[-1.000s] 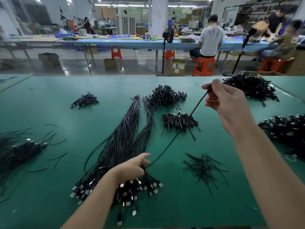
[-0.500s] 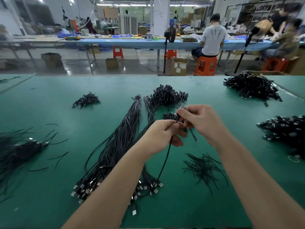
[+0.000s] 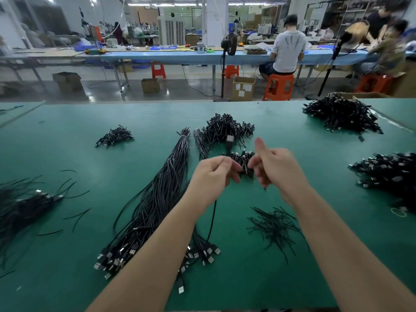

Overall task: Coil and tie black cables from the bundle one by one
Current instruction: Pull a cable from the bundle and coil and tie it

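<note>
- Coiling looks under way: both hands, well apart a second ago, now meet above the worktop (image 3: 67, 154) just beyond the far end of the bundle (image 3: 157, 199).
- Left hand (image 3: 212, 176), which was resting on the bundle's plug end, is now lifted, its grip pinched round the cable (image 3: 212, 218), which hangs from it down to the plugs at the bundle's near end.
- Right hand (image 3: 276, 170), which had drawn the cable's far end up and away from the bundle, is back beside the left, fingers curled and thumb raised; motion blur hides whether its grip has the cable, so I cannot tell.
- My reading: one cable is free of the bundle and its first loops are being formed; tying comes after.
- Ties (image 3: 273, 228) lie loose to the right of the bundle, near the right forearm, within easy reach.
- Small finished coils (image 3: 242, 157) sit right under the hands, a bigger pile (image 3: 227, 129) beyond them.
- Open green worktop lies left of the bundle and nearer than the ties; its far edge and right seam are well away from the hands.
</note>
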Demonstrator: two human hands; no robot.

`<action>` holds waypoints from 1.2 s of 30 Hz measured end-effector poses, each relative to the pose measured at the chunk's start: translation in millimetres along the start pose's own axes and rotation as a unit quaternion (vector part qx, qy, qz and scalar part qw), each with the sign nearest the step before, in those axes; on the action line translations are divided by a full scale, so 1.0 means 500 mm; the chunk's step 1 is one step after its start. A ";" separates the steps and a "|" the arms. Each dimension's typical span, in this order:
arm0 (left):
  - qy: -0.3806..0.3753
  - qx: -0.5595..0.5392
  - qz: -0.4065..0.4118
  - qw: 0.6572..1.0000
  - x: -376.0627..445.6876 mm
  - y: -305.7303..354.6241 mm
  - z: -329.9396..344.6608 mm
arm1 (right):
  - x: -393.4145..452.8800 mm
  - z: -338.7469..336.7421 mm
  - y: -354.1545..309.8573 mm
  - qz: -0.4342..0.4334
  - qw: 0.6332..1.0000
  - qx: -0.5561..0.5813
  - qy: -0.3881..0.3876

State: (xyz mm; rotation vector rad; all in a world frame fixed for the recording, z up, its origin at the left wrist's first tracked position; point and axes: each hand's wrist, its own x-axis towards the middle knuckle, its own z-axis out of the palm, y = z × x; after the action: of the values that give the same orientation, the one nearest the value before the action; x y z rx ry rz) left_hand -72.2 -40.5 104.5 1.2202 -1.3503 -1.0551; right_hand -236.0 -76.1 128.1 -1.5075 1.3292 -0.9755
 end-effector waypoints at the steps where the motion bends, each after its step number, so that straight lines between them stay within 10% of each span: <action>1: 0.029 -0.025 0.020 0.999 0.002 0.005 -0.006 | -0.006 0.003 0.005 0.058 0.997 0.003 -0.047; 7: 0.052 -0.167 0.104 0.979 -0.016 0.032 0.009 | -0.020 0.074 0.066 0.222 0.902 0.145 -0.341; 12: -0.071 -0.266 0.021 0.961 -0.068 0.009 0.031 | 0.005 0.090 0.075 0.159 0.895 0.293 -0.294; 18: -0.100 -0.323 -0.019 0.941 -0.120 -0.047 0.042 | 0.031 0.068 0.042 0.112 0.961 0.115 -0.224; 24: 0.035 -0.212 -0.077 0.973 -0.109 -0.088 0.042 | 0.017 0.073 0.015 0.031 0.986 0.088 -0.141; 36: 0.176 -0.358 -0.120 0.909 -0.059 -0.110 0.028 | -0.044 0.114 0.010 -0.033 0.981 0.162 -0.105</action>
State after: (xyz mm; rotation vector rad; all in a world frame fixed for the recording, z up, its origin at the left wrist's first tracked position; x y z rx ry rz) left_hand -78.8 -17.5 45.3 0.9530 -0.4567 -1.2722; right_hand -186.3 -48.1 105.9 -1.3656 0.9263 -0.9908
